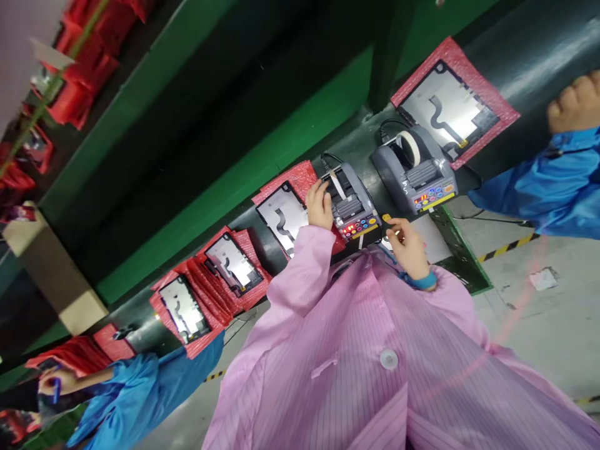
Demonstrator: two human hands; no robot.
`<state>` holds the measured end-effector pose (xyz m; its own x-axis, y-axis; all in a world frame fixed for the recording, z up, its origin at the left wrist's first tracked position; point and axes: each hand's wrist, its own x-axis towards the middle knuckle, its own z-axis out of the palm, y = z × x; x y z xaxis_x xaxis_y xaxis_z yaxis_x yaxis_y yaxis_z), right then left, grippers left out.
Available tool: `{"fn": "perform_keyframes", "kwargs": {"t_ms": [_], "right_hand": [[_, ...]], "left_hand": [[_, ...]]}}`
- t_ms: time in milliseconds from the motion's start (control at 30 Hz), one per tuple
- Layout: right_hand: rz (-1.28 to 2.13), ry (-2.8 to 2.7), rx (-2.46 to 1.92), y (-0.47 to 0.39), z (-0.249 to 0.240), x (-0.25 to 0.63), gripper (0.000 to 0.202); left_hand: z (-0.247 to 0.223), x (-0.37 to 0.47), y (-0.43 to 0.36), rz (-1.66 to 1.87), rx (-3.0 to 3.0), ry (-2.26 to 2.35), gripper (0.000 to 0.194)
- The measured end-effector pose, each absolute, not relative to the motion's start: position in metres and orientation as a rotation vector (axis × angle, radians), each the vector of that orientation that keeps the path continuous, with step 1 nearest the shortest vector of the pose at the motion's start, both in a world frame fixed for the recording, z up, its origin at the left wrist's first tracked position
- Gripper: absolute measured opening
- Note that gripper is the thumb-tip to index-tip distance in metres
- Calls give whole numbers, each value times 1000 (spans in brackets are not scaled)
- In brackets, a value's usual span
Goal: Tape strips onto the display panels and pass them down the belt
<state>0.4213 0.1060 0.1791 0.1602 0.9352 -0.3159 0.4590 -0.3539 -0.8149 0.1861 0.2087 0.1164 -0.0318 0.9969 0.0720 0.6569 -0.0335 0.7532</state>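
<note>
My left hand lies with fingers stretched against the left side of a grey automatic tape dispenser, which has a lit red display and coloured buttons. Under and beside that hand is a flat black-framed device panel with a silver face and a dark ribbon cable, on red bubble wrap. My right hand, with a blue band at its wrist, is pinched closed just right of the dispenser. What its fingertips hold, if anything, is too small to make out. A small yellow piece shows beside them.
A second tape dispenser with a white roll stands to the right, near another panel on bubble wrap. Leftward lie more panels on red wrap stacks. Co-workers' blue sleeves reach in at both sides. A green shelf edge runs behind.
</note>
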Motion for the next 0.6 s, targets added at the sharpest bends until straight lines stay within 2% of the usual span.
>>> {"fn": "perform_keyframes", "kwargs": {"t_ms": [167,333,600], "right_hand": [[1166,-1294,-1950,82,148,413,37],[1154,-1304,-1891,77,152,418,37],[1233,-1345,-1905,102,192,406,31]], "left_hand": [[123,186,226,920,1634,1774,47],[117,189,247,933,1573,1727,27],[116,184,239,1051,1498,1652,34]]}}
